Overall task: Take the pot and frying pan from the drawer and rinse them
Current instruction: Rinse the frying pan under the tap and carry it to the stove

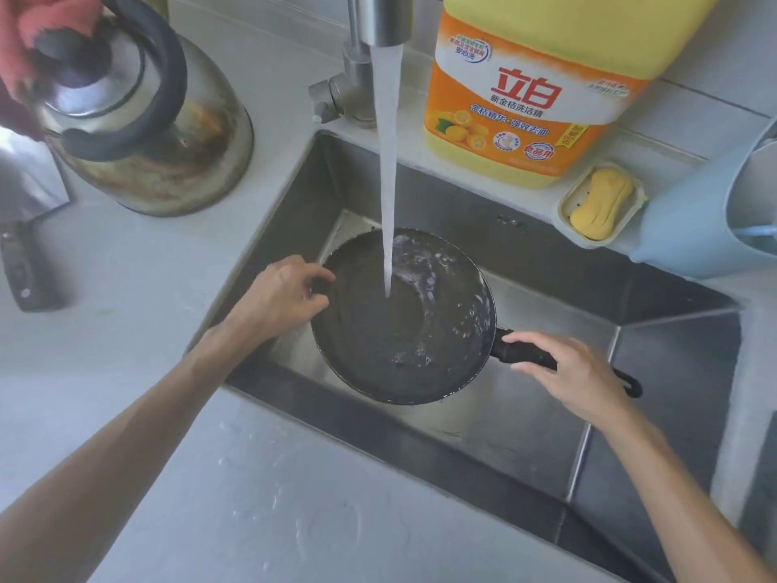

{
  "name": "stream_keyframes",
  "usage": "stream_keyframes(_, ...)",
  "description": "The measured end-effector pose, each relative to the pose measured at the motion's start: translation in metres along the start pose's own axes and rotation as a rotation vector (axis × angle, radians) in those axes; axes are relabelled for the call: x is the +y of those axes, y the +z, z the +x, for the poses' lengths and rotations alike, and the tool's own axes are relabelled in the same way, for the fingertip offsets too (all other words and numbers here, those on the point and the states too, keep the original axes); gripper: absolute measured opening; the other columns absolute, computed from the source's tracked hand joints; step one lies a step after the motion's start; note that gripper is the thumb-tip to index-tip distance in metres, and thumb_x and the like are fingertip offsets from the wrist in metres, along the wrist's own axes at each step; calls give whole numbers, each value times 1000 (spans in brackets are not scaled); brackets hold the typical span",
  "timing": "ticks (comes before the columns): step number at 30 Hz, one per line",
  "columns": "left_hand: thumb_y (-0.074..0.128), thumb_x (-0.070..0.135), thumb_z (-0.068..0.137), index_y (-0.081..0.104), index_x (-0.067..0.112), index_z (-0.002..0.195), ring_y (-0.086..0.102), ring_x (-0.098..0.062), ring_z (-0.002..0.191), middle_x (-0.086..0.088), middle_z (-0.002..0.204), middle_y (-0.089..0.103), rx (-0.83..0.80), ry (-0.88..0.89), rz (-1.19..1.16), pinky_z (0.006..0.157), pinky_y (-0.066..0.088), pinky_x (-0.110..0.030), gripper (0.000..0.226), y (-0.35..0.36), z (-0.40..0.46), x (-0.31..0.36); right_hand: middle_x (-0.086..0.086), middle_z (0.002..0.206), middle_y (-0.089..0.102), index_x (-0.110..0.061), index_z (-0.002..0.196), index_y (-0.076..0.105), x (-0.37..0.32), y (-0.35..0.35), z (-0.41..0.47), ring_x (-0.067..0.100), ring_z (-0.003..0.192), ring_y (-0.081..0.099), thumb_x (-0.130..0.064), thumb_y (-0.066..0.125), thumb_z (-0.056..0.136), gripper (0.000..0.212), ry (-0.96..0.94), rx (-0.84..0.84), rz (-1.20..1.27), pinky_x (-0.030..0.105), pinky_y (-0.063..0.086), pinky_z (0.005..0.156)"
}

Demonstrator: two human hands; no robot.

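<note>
A dark round frying pan (378, 351) is held over the steel sink (525, 435), under the faucet (378, 18). A stream of water (389, 162) falls into the pan and swirls along its right side. My left hand (281, 292) pinches the pan's left rim between thumb and fingers. My right hand (572, 372) grips the pan's black handle (521, 353), whose hooked end sticks out past my hand. No pot shows in the view.
A stained steel kettle (168, 132) with a black handle stands on the counter at the back left, a cleaver (25, 212) beside it. Behind the sink are a big yellow detergent jug (529, 90), a soap dish with yellow soap (601, 204) and a blue container (698, 220).
</note>
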State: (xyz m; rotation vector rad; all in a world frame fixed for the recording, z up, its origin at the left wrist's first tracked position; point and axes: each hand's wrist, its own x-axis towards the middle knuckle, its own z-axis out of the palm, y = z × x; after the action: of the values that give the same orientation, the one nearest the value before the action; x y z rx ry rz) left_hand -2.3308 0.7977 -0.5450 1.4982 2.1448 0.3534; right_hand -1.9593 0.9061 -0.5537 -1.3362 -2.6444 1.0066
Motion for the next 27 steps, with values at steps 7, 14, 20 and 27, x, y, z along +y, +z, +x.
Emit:
stream_keyframes(7,61,9,75,68,23,105,55,-9,67,8,76,49,-21,-107,-125,74,48,-28,34,37,-1,-7,-6,107,73,-34,109,68,1,-24,7,19,87,69,-28,78,74,37,-222,144,-317,32,50,69)
stream_keyframes(14,60,4,79,62,16,124,53,-16,70,0,84,47,89,-74,-126,77,47,-29,47,39,0,-8,4,105,72,-23,110,69,4,-14,8,27,77,68,-28,70,83,28,-317,311,-399,36,47,65)
stream_keyframes(20,54,-2,85,46,18,138,43,-19,67,-1,94,38,282,43,-23,65,40,-30,58,34,-5,-7,-4,110,71,-33,137,39,-23,-7,15,22,92,66,-24,81,71,80,6,293,-115,34,46,78)
stream_keyframes(27,53,-6,81,33,17,118,50,-30,66,-15,98,46,379,131,38,54,48,-46,48,27,4,-1,14,100,72,-19,120,56,-24,4,35,38,94,65,-31,72,79,45,285,7,-133,42,50,74)
